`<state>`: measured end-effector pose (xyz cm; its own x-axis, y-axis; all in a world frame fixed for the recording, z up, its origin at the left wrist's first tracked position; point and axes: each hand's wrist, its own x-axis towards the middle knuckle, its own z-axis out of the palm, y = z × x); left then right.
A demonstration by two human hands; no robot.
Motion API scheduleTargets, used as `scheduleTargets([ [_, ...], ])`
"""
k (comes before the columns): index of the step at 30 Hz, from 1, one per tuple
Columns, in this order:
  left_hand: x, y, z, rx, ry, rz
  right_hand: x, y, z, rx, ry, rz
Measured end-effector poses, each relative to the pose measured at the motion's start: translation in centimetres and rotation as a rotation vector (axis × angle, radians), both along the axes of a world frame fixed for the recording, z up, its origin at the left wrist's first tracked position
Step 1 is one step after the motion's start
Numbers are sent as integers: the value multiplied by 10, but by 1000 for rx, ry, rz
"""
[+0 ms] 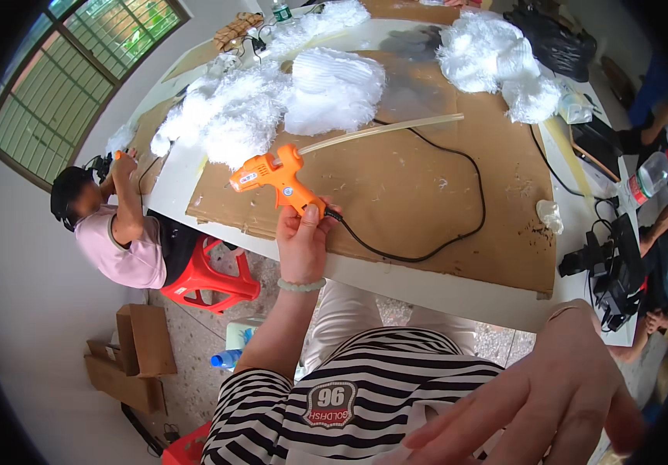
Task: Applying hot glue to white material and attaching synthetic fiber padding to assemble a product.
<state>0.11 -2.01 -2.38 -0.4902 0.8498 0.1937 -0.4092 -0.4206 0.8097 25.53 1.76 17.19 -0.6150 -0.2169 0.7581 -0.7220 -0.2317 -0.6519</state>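
Note:
My left hand [303, 240] is closed round the handle of an orange hot glue gun [278, 180], raised over the near edge of the cardboard. Its nozzle points left. A long, pale glue stick [396, 130] reaches out of its back toward the right, and a black cord [483, 198] loops from the handle base across the cardboard. Close to the camera at the lower right, my right hand [555, 380] hangs with its fingers stretched out and nothing seen in it. White fluffy material [241, 108] lies beyond the gun, beside a ribbed white piece [334, 89].
A brown cardboard sheet [427, 194] covers much of the white table. More white fluff [489, 50] and a black bag [555, 39] lie far right. Black power adapters [621, 256] and a bottle [650, 177] stand at the right edge. Another person [117, 248] sits left on a red stool [217, 283].

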Motion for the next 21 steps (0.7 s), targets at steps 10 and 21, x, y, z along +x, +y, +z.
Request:
scheduleTargets([
  [10,-2,-3,0,7,21,20,10,7,2,41,-201,148],
  [21,-7,1,-4,24,78,-16,31,27,-9,-16,-117,-95],
])
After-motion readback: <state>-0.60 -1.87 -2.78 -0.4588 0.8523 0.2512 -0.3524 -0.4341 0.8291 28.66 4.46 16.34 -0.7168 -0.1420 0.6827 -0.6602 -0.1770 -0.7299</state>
